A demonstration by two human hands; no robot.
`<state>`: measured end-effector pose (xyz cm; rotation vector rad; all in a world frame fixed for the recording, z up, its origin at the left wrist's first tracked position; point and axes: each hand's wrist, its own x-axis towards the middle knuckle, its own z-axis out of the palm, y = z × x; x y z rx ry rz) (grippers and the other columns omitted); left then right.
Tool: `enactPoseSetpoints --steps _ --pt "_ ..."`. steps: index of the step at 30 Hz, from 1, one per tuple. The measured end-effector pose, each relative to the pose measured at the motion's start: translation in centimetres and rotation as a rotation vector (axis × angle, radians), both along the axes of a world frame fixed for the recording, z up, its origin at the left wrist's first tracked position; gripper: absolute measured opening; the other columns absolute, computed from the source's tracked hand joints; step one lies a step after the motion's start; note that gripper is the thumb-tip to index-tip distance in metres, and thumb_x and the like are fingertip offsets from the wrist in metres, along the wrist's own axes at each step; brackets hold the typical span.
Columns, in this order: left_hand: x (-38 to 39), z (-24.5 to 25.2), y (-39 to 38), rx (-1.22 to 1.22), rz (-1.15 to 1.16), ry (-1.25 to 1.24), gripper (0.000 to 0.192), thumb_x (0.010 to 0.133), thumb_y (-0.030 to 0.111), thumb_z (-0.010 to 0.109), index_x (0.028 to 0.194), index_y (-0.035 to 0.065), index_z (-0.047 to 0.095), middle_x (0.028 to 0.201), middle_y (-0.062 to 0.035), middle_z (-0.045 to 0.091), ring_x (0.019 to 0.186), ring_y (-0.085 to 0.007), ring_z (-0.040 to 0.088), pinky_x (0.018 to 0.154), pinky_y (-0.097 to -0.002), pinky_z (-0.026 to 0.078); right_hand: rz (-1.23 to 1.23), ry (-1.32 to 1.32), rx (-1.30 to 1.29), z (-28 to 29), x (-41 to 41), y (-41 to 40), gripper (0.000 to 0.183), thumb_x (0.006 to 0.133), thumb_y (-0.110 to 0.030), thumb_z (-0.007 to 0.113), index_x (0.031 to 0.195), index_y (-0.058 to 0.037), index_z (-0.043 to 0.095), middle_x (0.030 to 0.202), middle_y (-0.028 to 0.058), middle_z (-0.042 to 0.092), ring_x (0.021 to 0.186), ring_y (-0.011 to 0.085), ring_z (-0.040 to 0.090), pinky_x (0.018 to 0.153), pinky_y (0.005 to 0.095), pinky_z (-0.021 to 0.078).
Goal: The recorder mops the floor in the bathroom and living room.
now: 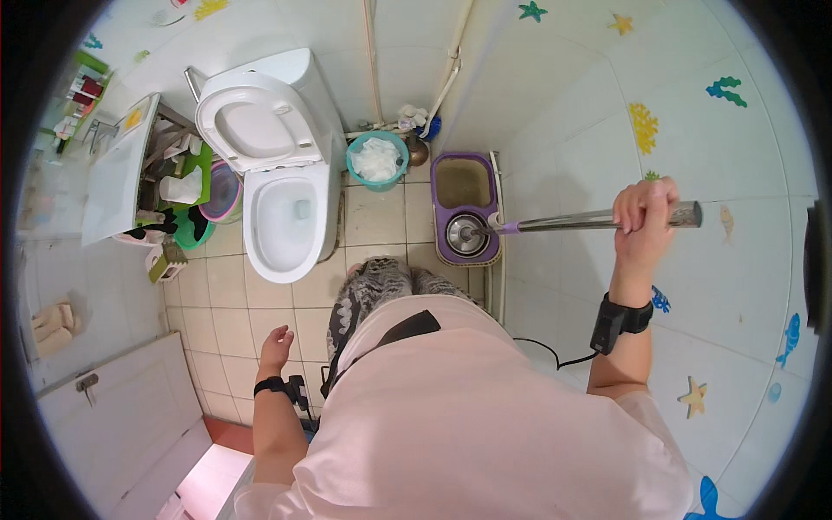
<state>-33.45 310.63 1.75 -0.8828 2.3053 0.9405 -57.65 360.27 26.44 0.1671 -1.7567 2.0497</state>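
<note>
My right hand (pixel 645 211) grips the upper end of a metal mop handle (pixel 565 221). The handle runs left and down to a purple spin-mop bucket (pixel 439 237) on the floor by the right wall. Its lower end is over the round metal spin basket (pixel 460 246); the mop head itself is hard to make out. Murky brownish water (pixel 463 185) stands in the bucket's other compartment. My left hand (pixel 277 348) hangs at my side above the tiled floor, fingers loosely curled and apart, holding nothing.
Ahead on the left is a white toilet (pixel 286 221), its lid and seat raised. A teal bin (pixel 378 185) with a white liner stands between toilet and bucket. Basins (pixel 224 188) and a cluttered washstand (pixel 117 175) line the left wall, with a white door (pixel 123 416) behind.
</note>
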Motion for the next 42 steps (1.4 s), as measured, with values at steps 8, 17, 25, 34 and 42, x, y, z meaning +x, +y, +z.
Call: enactPoseSetpoints --steps 8,17,25,34,42 --pt "6.6 0.4 -1.1 -0.07 0.064 0.005 0.039 0.079 0.027 0.052 0.107 0.0006 0.051 0.1 -0.0152 0.056 0.095 -0.0232 0.053 0.081 -0.0317 0.041 -0.092 -0.174 0.1 -11.3 0.5 0.0 0.024 0.085 -0.014 0.042 0.064 -0.0057 0.034 0.049 0.0019 0.036 0.044 0.0092 0.036 0.044 0.0243 0.036" --pt "19.9 -1.6 -3.0 -0.03 0.339 -0.067 0.043 0.077 0.031 0.052 0.106 -0.0005 0.051 0.101 -0.0162 0.056 0.094 -0.0262 0.053 0.08 -0.0324 0.041 0.045 -0.196 0.215 -4.1 -1.7 2.4 0.018 0.083 -0.019 0.05 0.071 -0.0067 0.046 0.056 0.0003 0.042 0.051 0.0095 0.041 0.053 0.0229 0.0354" --pt "20.7 1.6 -1.4 -0.172 0.399 -0.145 0.034 0.07 0.032 0.061 0.079 -0.0011 0.061 0.073 -0.0124 0.062 0.071 -0.0199 0.059 0.066 -0.0306 0.044 -0.044 -0.105 0.111 3.1 0.7 -1.7 0.023 0.085 -0.02 0.043 0.066 -0.0084 0.038 0.047 -0.003 0.027 0.039 0.007 0.026 0.042 0.0208 0.0262" --pt "34.4 4.1 -1.5 -0.192 0.772 -0.071 0.037 0.072 0.041 0.055 0.066 0.0052 0.062 0.069 -0.0126 0.06 0.066 -0.0229 0.057 0.063 -0.0318 0.043 -0.159 -0.004 0.36 -1.5 3.5 -9.6 0.03 0.084 -0.026 0.048 0.06 -0.0112 0.038 0.048 -0.0019 0.035 0.043 0.0066 0.035 0.041 0.0196 0.0298" --pt "50.1 -1.2 3.3 -0.036 0.953 0.026 0.024 0.082 0.02 0.04 0.091 0.0102 0.06 0.096 -0.0146 0.056 0.092 -0.0294 0.052 0.08 -0.0355 0.04 0.224 0.154 0.426 7.0 12.8 -24.9 0.032 0.086 -0.023 0.045 0.058 -0.0103 0.034 0.047 -0.0029 0.027 0.042 0.005 0.022 0.04 0.0213 0.0188"
